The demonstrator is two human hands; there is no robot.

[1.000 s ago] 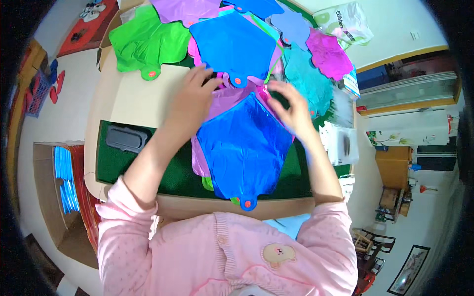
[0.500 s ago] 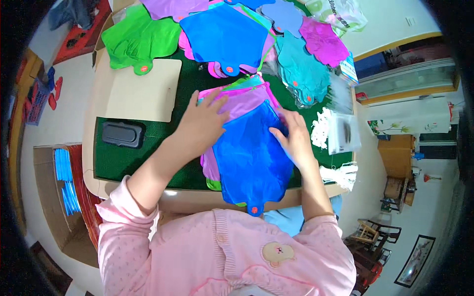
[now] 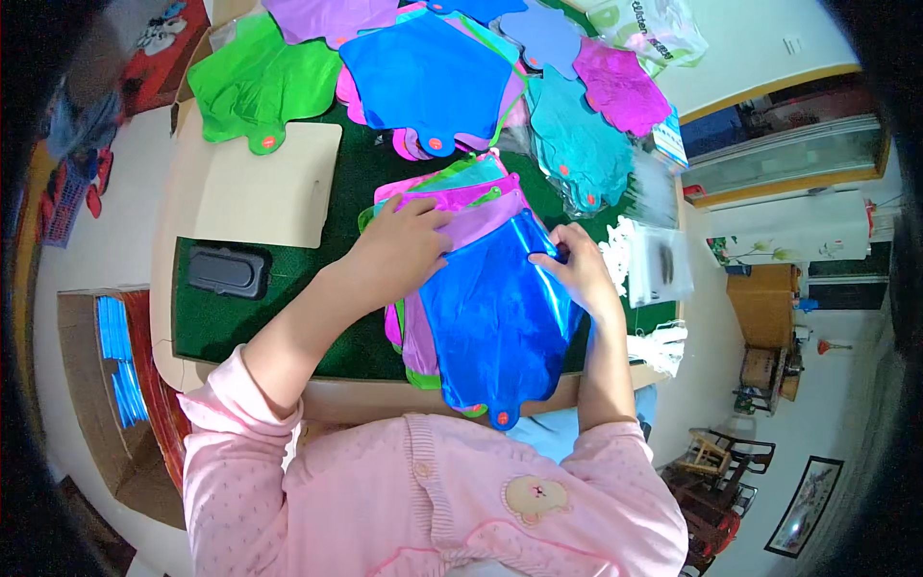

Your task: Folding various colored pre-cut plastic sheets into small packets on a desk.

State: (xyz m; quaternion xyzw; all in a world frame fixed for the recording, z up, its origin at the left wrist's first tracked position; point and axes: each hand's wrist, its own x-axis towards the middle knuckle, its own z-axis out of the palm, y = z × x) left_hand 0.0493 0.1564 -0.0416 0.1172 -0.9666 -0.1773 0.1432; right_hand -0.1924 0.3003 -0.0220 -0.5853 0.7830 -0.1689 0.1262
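Green-topped table [image 3: 216,327], coloured foil sheets [image 3: 505,322], black case [image 3: 228,271], beige panel [image 3: 264,183], white strings [image 3: 659,347]

The left hand [image 3: 399,238] lies with fingers spread on a fanned stack of foil sheets, across a lilac sheet [image 3: 486,223], while the right hand [image 3: 584,269] touches the right edge of the topmost blue sheet [image 3: 500,332]. Left of the left hand sits a black case [image 3: 228,271]; just right of the right hand lies a clear packet [image 3: 661,264], and beyond it a teal stack [image 3: 585,139].
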